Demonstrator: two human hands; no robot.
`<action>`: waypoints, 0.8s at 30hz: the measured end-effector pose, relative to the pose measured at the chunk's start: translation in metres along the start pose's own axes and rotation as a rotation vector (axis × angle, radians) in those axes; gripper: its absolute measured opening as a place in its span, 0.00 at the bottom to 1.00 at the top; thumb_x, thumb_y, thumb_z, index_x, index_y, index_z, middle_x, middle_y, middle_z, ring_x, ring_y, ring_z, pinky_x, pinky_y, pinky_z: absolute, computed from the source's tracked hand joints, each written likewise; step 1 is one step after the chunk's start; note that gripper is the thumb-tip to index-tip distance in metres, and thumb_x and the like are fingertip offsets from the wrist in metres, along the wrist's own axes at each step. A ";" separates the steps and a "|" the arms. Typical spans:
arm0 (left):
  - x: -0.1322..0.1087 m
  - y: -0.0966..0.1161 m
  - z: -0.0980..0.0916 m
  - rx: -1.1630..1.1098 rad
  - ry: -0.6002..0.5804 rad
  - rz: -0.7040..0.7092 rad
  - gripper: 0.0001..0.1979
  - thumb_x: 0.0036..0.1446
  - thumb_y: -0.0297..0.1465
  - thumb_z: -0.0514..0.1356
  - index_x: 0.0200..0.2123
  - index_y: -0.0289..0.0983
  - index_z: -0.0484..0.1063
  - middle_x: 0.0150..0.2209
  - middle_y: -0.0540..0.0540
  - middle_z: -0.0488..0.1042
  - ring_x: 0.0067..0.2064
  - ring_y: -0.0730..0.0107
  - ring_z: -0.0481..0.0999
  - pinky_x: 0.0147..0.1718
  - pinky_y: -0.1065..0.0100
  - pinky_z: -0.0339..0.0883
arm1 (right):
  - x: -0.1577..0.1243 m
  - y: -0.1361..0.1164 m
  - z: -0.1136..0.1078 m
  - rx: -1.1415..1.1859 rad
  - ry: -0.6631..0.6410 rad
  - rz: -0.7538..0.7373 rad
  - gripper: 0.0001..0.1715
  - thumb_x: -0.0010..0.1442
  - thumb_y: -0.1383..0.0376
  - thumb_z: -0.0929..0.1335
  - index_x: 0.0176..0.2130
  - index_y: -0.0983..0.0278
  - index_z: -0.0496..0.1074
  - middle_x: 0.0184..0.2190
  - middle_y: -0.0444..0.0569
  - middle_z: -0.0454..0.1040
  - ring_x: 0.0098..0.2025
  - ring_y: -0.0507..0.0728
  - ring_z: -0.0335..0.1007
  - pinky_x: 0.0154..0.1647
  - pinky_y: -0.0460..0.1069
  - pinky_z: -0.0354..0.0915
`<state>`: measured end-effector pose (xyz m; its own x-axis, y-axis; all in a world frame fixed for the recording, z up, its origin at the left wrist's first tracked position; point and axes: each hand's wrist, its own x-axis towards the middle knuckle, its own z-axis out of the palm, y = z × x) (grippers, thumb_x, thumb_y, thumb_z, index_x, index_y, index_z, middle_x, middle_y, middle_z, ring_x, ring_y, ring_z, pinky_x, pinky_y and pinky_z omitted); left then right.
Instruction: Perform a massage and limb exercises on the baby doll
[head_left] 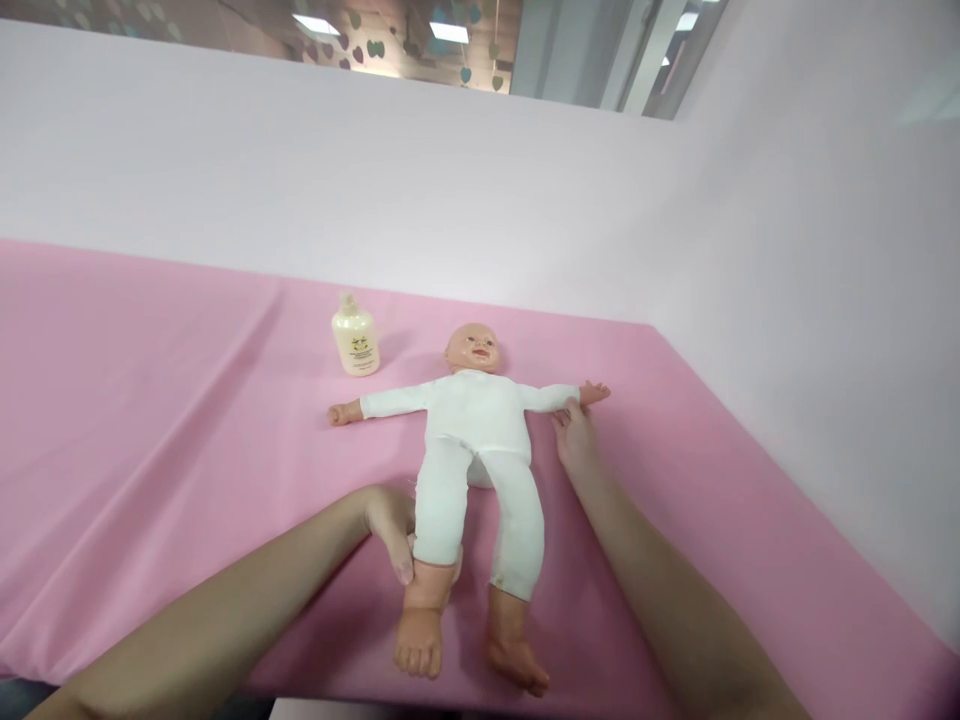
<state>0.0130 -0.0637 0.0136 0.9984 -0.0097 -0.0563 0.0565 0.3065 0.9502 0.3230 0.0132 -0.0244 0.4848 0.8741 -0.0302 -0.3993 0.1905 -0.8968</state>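
Observation:
A baby doll [478,415] with a white cloth body lies on its back on the pink sheet, head away from me and arms spread wide. My left hand [391,525] is wrapped round the lower leg on the left side, just above the foot. The thumb shows in front, and most of the other fingers are hidden behind the leg. At the doll's wrist on the right side, my right hand [576,432] grips the sleeve end, its fingertips pressed against the cloth.
A pump bottle [357,342] of pale yellow liquid stands upright beyond the doll's left-side arm. The pink sheet [187,400] has folds at the left. White walls [420,190] rise behind and on the right, with a window [420,40] above.

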 end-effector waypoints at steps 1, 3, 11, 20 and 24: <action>0.000 -0.002 0.000 -0.015 -0.116 -0.055 0.23 0.33 0.42 0.76 0.33 0.38 0.79 0.30 0.40 0.77 0.37 0.46 0.80 0.34 0.54 0.75 | -0.001 0.000 0.000 -0.015 -0.020 -0.019 0.24 0.58 0.58 0.70 0.53 0.55 0.64 0.56 0.49 0.73 0.55 0.58 0.75 0.56 0.59 0.73; -0.002 -0.008 -0.001 -0.097 -0.210 -0.071 0.25 0.34 0.47 0.74 0.34 0.38 0.76 0.28 0.41 0.76 0.35 0.47 0.79 0.38 0.50 0.74 | -0.005 -0.001 0.001 -0.050 -0.040 -0.075 0.28 0.58 0.57 0.70 0.57 0.54 0.62 0.58 0.50 0.71 0.56 0.58 0.75 0.56 0.60 0.73; -0.009 -0.009 -0.009 -0.468 0.212 0.369 0.28 0.46 0.60 0.60 0.27 0.40 0.64 0.18 0.53 0.59 0.28 0.64 0.63 0.44 0.47 0.71 | -0.030 -0.013 0.014 -0.277 -0.116 -0.432 0.32 0.61 0.54 0.70 0.61 0.57 0.61 0.62 0.55 0.67 0.61 0.61 0.69 0.57 0.60 0.72; -0.003 -0.004 -0.010 -0.658 0.507 0.432 0.25 0.52 0.54 0.64 0.29 0.36 0.68 0.22 0.52 0.61 0.33 0.65 0.66 0.48 0.52 0.71 | -0.051 -0.010 0.017 -0.691 -0.511 -0.858 0.24 0.66 0.61 0.67 0.60 0.57 0.66 0.58 0.54 0.72 0.61 0.62 0.69 0.65 0.64 0.64; -0.002 -0.005 -0.015 -0.678 0.553 0.424 0.25 0.53 0.53 0.64 0.29 0.35 0.69 0.22 0.52 0.61 0.32 0.64 0.67 0.47 0.51 0.71 | -0.055 -0.015 0.019 -0.825 -0.580 -1.032 0.22 0.68 0.65 0.65 0.59 0.55 0.68 0.57 0.52 0.73 0.61 0.61 0.70 0.64 0.63 0.67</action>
<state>0.0102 -0.0513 0.0042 0.7802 0.6235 -0.0504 -0.4968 0.6666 0.5558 0.2871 -0.0290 -0.0009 -0.1845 0.6019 0.7770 0.5801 0.7048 -0.4082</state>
